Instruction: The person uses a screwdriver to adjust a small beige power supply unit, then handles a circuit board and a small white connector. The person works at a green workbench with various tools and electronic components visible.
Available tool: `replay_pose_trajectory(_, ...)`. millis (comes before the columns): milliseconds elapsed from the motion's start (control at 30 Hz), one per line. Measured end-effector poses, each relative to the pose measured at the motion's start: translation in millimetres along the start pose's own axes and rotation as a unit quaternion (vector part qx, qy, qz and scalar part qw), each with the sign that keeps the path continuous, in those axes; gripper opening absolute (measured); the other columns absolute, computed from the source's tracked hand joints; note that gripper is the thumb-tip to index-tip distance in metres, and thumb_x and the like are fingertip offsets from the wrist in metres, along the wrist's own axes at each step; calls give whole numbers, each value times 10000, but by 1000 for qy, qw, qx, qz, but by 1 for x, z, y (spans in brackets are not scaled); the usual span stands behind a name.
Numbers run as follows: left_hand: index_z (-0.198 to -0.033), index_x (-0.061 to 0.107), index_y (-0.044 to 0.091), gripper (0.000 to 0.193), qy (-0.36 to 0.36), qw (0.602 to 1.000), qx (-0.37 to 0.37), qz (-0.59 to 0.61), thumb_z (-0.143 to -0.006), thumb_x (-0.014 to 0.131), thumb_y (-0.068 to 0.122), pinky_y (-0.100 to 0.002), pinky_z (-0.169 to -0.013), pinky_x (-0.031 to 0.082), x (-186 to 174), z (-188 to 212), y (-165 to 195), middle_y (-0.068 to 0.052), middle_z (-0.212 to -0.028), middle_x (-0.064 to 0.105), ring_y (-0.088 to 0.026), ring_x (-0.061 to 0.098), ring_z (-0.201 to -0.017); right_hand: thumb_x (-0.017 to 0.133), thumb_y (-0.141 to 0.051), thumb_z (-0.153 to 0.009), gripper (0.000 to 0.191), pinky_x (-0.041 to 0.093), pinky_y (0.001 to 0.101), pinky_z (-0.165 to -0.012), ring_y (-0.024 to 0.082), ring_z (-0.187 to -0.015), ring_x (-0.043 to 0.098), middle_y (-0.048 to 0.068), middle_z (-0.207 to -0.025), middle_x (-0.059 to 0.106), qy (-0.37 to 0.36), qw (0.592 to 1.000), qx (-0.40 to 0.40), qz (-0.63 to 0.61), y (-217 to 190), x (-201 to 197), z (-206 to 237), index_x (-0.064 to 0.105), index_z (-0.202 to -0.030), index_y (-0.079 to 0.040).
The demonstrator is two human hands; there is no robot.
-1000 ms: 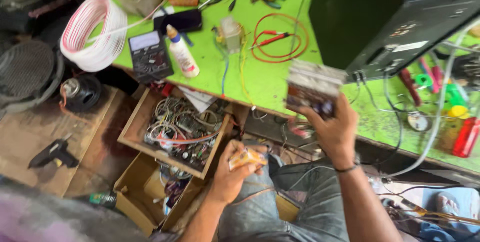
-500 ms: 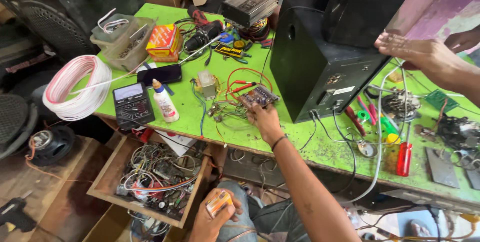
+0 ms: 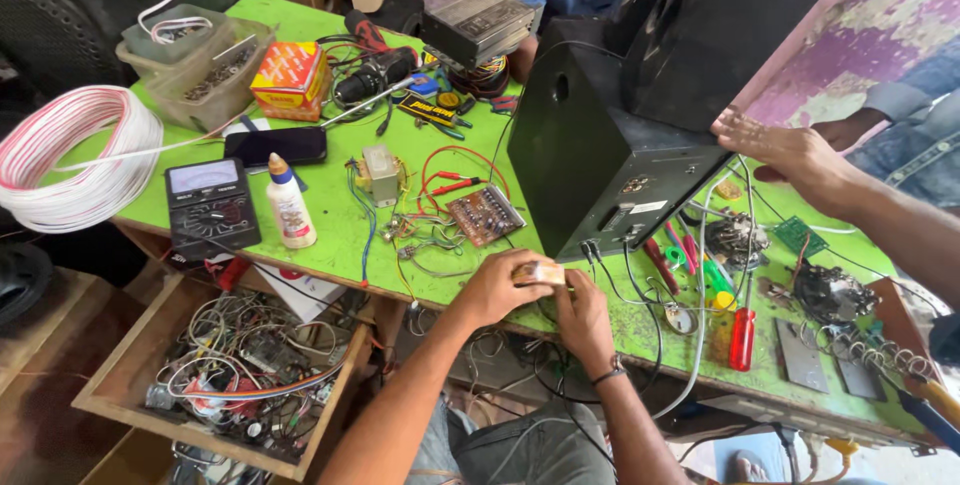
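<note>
Small tan object (image 3: 540,272) mostly hidden between 2 hands.

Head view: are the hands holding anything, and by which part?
Yes. Both hands hold one small tan object at the green table's near edge: left hand on its left end, right hand on its right end. What it is cannot be told.

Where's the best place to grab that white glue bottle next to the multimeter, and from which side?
Probably around the white glue bottle mid-body, coming from above: it stands upright, tapering to a narrow orange tip. The multimeter crowds one side; the green table is bare on the other.
</note>
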State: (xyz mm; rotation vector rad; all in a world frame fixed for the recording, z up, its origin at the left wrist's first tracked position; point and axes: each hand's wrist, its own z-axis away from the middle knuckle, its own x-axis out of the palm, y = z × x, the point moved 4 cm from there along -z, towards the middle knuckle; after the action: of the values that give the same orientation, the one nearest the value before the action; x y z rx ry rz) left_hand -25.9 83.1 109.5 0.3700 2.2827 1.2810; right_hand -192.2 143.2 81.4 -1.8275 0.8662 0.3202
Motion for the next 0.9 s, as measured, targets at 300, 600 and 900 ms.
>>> replay_pose_trajectory(300, -1037, 634, 17, 317, 34, 992, 70, -100, -748, 762, 37, -407, -837, 532, 2, -7, -32, -149, -1106, 641, -354, 662, -1019, 568, -107, -1018, 272, 559, 403, -935, 357, -1134, 698, 202, -1251, 692, 14, 993, -118, 3, -14, 7, -8, 661, -1254, -8)
replay_pose_trajectory(600, -1028, 627, 81, 296, 73, 988, -38, -131, -751, 639, -24, -449, -787, 524, 2, -10, -32, -124, -1026, 648, -374, 649, -984, 684, -48, -920, 345, 592, 407, -795, 345, -945, 736, 183, -1128, 737, 77, 985, -115, 103, -6, 20, 2, 679, -1264, -25)
replay_pose_trajectory(900, -1020, 621, 94, 304, 96, 981, -20, -166, -738, 648, -16, -467, -750, 517, 7, -9, -31, -115, -983, 634, -381, 644, -934, 720, -23, -867, 436, 589, 406, -879, 347, -1046, 727, 190, -1194, 719, 75, 975, -177, 108, -14, 13, 5, 654, -1298, -6)
